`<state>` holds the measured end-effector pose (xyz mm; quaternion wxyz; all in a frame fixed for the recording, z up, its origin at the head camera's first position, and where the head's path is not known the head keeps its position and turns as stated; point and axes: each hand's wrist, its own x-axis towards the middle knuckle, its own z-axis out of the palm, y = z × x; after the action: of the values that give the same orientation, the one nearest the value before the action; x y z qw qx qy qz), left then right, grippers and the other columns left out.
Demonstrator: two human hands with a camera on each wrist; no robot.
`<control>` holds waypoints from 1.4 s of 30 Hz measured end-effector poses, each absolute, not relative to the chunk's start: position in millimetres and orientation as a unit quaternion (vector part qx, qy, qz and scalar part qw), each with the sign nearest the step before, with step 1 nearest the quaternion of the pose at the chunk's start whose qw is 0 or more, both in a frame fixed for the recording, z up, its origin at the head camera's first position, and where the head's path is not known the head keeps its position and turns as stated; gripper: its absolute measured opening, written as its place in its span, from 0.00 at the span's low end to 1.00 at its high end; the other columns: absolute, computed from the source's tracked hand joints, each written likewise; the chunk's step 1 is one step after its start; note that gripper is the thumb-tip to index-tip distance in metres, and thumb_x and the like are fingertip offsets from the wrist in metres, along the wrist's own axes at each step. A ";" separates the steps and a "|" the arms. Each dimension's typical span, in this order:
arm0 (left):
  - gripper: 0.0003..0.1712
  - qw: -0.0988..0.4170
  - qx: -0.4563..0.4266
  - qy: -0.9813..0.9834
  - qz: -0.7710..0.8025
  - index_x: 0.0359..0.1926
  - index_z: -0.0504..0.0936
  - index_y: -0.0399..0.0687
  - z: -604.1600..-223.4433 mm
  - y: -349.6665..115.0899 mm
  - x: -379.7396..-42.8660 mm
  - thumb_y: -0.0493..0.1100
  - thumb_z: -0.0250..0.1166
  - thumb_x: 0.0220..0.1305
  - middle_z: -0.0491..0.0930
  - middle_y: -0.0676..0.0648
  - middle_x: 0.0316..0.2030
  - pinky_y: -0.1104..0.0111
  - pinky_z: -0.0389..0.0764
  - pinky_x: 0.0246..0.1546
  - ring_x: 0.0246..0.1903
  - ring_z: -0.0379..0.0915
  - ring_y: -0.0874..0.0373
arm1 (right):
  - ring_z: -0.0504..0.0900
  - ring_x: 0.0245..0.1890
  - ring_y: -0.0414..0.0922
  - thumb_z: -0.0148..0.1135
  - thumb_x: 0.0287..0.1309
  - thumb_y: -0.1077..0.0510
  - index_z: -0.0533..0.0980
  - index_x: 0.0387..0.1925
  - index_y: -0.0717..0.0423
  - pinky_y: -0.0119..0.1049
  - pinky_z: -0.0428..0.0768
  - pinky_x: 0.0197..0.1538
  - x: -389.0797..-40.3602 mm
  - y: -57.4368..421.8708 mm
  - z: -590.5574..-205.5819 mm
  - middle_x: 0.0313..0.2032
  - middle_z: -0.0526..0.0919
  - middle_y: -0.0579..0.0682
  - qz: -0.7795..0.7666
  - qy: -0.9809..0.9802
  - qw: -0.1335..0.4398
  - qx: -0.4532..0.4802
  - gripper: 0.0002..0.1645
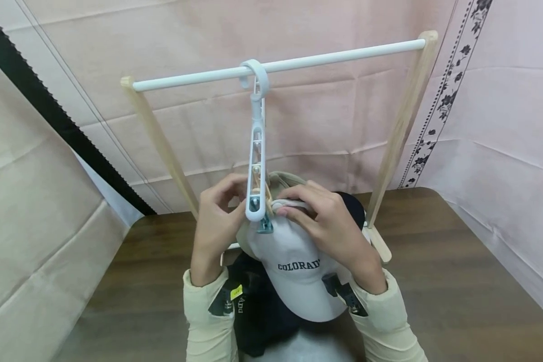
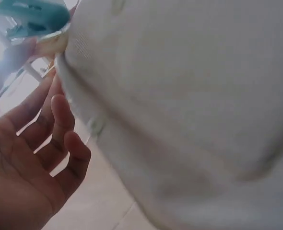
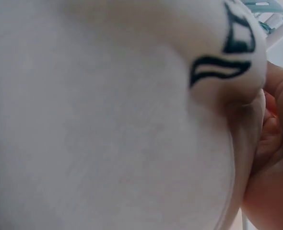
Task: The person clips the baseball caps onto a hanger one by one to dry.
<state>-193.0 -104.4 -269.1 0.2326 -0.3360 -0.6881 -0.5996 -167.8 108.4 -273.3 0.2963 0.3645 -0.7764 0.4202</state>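
A white cap (image 1: 294,261) with dark "COLORADO" lettering hangs below a pale blue clip hanger (image 1: 256,161), crown up and brim down. A teal clip (image 1: 265,224) sits at its top edge. My right hand (image 1: 330,221) pinches the cap's rear rim between thumb and fingers. My left hand (image 1: 221,216) is at the other side of the hanger, thumb and index together at a pale cap edge (image 2: 74,76) below a teal clip (image 2: 33,19); its other fingers curl loosely. The hanger hides those fingertips in the head view. A beige cap (image 1: 286,180) shows behind.
The hanger hooks over a white rod (image 1: 344,55) between wooden posts (image 1: 400,130). A dark cap (image 1: 350,206) shows behind my right hand, and black fabric with white lettering (image 1: 253,311) lies beneath. The rack stands on a brown wooden table (image 1: 452,271), with pale cloth (image 1: 307,120) behind.
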 end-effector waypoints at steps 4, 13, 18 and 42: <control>0.13 0.257 -0.325 -0.707 -0.573 0.48 0.84 0.38 -267.8 -110.7 -189.4 0.32 0.68 0.60 0.78 0.46 0.30 0.70 0.76 0.34 0.31 0.71 0.54 | 0.75 0.36 0.35 0.69 0.60 0.55 0.82 0.42 0.50 0.29 0.75 0.36 -168.5 106.8 -273.2 0.37 0.82 0.38 0.420 -0.780 0.287 0.364 0.09; 0.14 0.250 -0.320 -0.717 -0.567 0.49 0.83 0.38 -267.3 -106.7 -185.8 0.32 0.68 0.61 0.77 0.47 0.29 0.71 0.78 0.25 0.28 0.71 0.55 | 0.75 0.34 0.34 0.70 0.59 0.54 0.82 0.41 0.49 0.30 0.76 0.35 -169.7 109.6 -274.8 0.35 0.81 0.40 0.410 -0.791 0.298 0.343 0.09; 0.14 0.241 -0.322 -0.720 -0.565 0.49 0.82 0.35 -268.0 -104.2 -187.6 0.32 0.68 0.61 0.81 0.45 0.33 0.70 0.78 0.34 0.32 0.74 0.55 | 0.75 0.34 0.35 0.70 0.59 0.54 0.82 0.41 0.49 0.31 0.76 0.36 -170.5 110.8 -276.4 0.35 0.81 0.40 0.408 -0.793 0.297 0.341 0.09; 0.18 0.252 -0.369 -0.661 -0.603 0.51 0.79 0.33 -268.1 -74.0 -185.0 0.44 0.64 0.69 0.82 0.41 0.38 0.62 0.78 0.46 0.37 0.77 0.53 | 0.73 0.32 0.36 0.71 0.57 0.61 0.81 0.38 0.56 0.29 0.74 0.36 -164.6 114.7 -271.2 0.32 0.81 0.44 0.399 -0.775 0.358 0.335 0.08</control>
<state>-185.0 -74.0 -268.1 0.2521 -0.3694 -0.6610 -0.6025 -164.6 114.7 -271.2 0.3577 0.3349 -0.7752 0.3987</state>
